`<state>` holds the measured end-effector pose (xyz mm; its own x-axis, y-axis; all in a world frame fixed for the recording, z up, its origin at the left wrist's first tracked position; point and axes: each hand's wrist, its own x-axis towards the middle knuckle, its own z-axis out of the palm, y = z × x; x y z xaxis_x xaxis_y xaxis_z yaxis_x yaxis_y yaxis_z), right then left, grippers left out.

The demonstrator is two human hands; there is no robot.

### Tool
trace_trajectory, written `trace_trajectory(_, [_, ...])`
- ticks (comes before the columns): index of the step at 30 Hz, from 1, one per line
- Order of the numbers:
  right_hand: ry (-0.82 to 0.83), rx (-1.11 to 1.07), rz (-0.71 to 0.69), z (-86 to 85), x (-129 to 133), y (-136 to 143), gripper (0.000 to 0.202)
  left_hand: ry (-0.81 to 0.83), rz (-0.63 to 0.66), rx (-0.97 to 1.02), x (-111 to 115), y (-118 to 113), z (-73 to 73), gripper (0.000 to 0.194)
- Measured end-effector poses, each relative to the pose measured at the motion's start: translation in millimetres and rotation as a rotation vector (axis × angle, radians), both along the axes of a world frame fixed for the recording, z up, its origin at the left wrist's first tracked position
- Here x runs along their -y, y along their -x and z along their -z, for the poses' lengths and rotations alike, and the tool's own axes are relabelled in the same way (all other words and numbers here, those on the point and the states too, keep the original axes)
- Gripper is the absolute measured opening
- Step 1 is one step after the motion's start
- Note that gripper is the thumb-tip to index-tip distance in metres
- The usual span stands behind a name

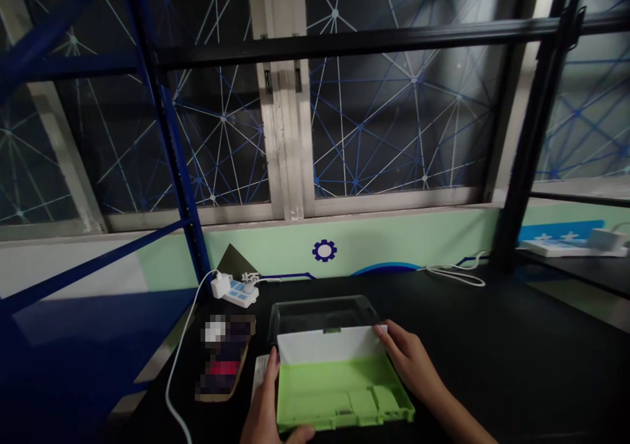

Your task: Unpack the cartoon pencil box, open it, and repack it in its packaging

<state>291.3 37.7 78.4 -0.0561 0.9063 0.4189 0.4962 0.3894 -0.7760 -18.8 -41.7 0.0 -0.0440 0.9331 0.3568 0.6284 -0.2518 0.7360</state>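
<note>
A shallow bright green tray (315,388) with a white panel (329,347) along its far side lies low in the view. My left hand (266,401) grips its left side, thumb at the near left corner. My right hand (408,359) holds the far right corner, fingertips on the end of the white panel. Moulded compartments show in the tray's near right part. Just behind the panel lies a clear plastic cover (319,311). A white card (259,373) is partly hidden beside my left hand.
A phone (224,362), partly pixelated, lies on the black table (492,352) at left. Behind it is a white power strip (240,293) with a plug and cable (172,391). Another cable (455,273) lies at the back right. Blue and black frame posts stand on both sides.
</note>
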Motion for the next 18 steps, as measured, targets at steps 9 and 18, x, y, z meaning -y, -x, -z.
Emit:
trace_trajectory(9, [0.011,0.06,-0.181,-6.6,20,-12,0.048,-0.021,-0.061,-0.004,4,-5,-2.1,0.111])
trace_trajectory(18, [0.045,0.192,-0.328,-7.8,28,-17,0.041,-0.102,-0.137,-0.014,7,-10,-2.1,0.07])
